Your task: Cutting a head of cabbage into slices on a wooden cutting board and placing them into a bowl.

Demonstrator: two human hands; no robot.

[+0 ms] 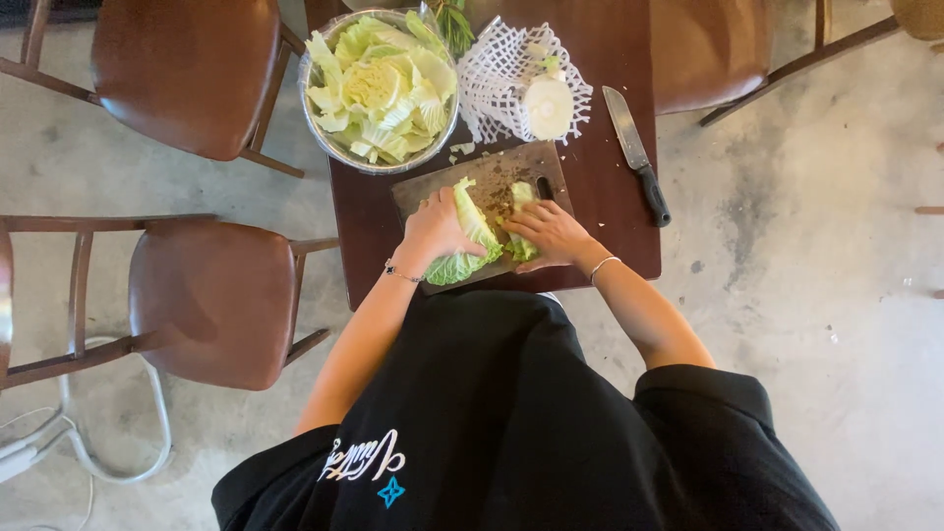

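We note both hands working on a wooden cutting board (447, 187) at the near edge of a dark table (610, 226). The left hand (433, 231) lies curled over a green cabbage leaf (470, 241), fingers closed down on it and gripping its upper side. The right hand (553, 234) rests on a smaller leaf piece (520, 202), fingers bent and pressing on it; we cannot tell whether it grips or merely presses. The two leaves lie just beside each other on the board. Behind the board stands a metal bowl (324, 138) filled with pale cabbage pieces, with a white foam net (492, 74) beside it. A black-handled knife (637, 155) lies on the table, right of the board, apart from both hands.
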